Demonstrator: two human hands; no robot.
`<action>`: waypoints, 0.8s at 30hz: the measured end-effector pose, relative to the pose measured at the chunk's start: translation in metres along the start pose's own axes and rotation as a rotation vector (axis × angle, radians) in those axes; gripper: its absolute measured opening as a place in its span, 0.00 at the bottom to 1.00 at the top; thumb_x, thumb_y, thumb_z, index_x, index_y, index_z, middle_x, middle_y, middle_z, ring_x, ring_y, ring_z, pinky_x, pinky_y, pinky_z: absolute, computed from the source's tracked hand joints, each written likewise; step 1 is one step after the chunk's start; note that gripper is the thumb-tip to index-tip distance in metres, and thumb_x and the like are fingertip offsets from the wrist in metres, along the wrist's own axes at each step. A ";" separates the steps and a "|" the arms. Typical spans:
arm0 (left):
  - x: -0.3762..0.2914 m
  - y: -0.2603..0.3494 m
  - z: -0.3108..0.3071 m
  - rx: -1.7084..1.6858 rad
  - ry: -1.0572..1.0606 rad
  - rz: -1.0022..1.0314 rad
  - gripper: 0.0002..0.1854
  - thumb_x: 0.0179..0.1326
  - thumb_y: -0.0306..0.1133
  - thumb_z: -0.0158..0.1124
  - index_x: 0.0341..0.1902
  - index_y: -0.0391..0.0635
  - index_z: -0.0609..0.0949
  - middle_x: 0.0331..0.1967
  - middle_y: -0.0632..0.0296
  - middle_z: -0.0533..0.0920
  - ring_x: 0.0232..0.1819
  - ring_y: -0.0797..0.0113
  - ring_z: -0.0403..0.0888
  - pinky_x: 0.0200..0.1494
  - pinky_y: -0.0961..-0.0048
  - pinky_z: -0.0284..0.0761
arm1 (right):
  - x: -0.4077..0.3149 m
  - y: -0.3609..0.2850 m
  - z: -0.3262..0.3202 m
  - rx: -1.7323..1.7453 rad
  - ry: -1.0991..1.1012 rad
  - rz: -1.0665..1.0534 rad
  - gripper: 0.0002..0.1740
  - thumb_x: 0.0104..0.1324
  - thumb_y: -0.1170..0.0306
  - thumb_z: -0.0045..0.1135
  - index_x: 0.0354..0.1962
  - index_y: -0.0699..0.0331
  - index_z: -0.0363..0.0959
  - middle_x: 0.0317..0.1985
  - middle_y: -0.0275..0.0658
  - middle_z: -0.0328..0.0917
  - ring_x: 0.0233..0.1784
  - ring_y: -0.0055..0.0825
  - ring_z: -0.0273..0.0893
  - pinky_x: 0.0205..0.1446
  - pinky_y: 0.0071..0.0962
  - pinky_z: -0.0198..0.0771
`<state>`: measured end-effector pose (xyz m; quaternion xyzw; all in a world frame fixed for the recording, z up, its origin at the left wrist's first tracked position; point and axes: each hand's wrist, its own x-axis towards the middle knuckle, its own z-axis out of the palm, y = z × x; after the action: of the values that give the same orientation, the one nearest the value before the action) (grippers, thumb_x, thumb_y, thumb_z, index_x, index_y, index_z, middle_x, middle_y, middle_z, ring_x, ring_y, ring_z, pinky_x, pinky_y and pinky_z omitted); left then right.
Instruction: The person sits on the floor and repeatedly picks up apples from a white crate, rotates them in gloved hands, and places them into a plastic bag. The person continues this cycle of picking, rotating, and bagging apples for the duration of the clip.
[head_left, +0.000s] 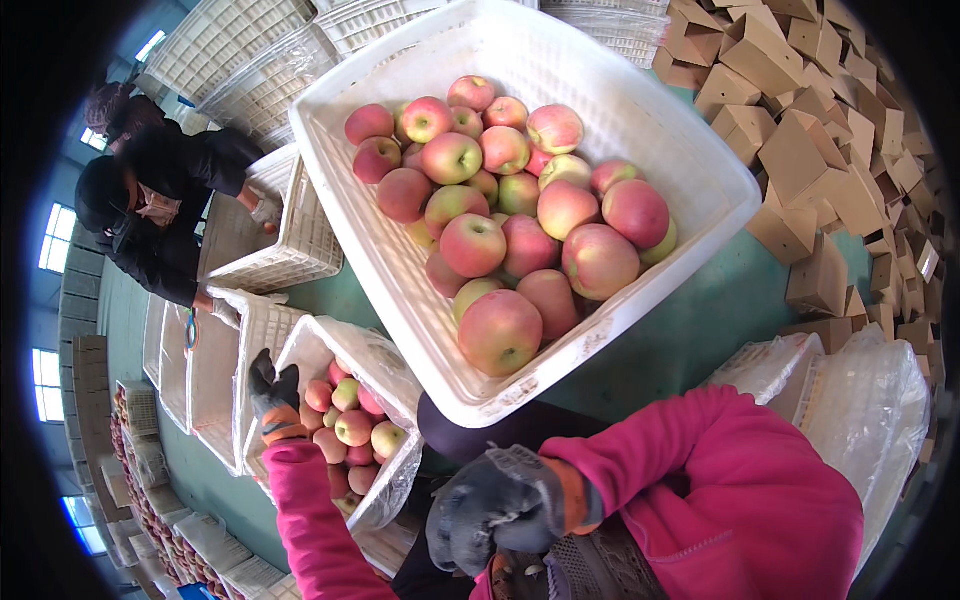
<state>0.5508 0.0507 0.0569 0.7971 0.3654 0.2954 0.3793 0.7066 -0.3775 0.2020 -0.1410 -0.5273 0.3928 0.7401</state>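
Observation:
Before me is a large white plastic crate (660, 142), tilted in this view, with many red and yellow-green apples (472, 245) piled inside. My left hand (276, 386), in a dark work glove with an orange cuff, reaches out with thumb and fingers apart and nothing visible in it. It is over the edge of a smaller plastic-lined crate (319, 330) that also contains apples (353, 427). Near my lap, below the big crate, my right hand (491, 514) wears a matching glove. Its fingers are bent and mostly turned from view, so whether they hold anything is hidden.
To the left, a co-worker (157, 202) bends over other white crates (307, 225) with gloved hands. Open cardboard boxes (806, 157) are heaped at right. Stacked crates (225, 52) stand at the back; plastic-covered crates (855, 405) are beside my right arm.

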 end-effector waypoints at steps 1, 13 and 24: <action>0.013 0.054 0.001 -0.084 0.000 0.119 0.32 0.49 0.20 0.67 0.62 0.41 0.71 0.58 0.53 0.75 0.61 0.58 0.71 0.61 0.64 0.69 | 0.001 -0.028 -0.009 -0.109 0.022 -0.082 0.13 0.65 0.76 0.38 0.33 0.62 0.75 0.37 0.43 0.79 0.38 0.40 0.79 0.41 0.37 0.75; 0.028 0.416 0.234 0.411 -0.493 0.827 0.25 0.49 0.36 0.66 0.54 0.46 0.77 0.50 0.49 0.79 0.53 0.49 0.77 0.55 0.61 0.73 | -0.039 -0.221 -0.173 -1.510 0.398 0.082 0.12 0.53 0.77 0.47 0.33 0.60 0.78 0.33 0.40 0.82 0.37 0.40 0.80 0.44 0.34 0.76; 0.048 0.386 0.381 1.130 -0.746 0.431 0.39 0.41 0.45 0.74 0.61 0.52 0.72 0.59 0.52 0.75 0.61 0.54 0.74 0.61 0.60 0.71 | -0.039 -0.221 -0.161 -1.677 0.526 0.203 0.09 0.51 0.76 0.54 0.31 0.55 0.76 0.29 0.40 0.79 0.31 0.45 0.77 0.35 0.42 0.72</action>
<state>1.0014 -0.2305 0.1779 0.9744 0.1427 -0.1633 -0.0594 0.9407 -0.5172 0.2490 -0.7694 -0.4393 -0.1046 0.4517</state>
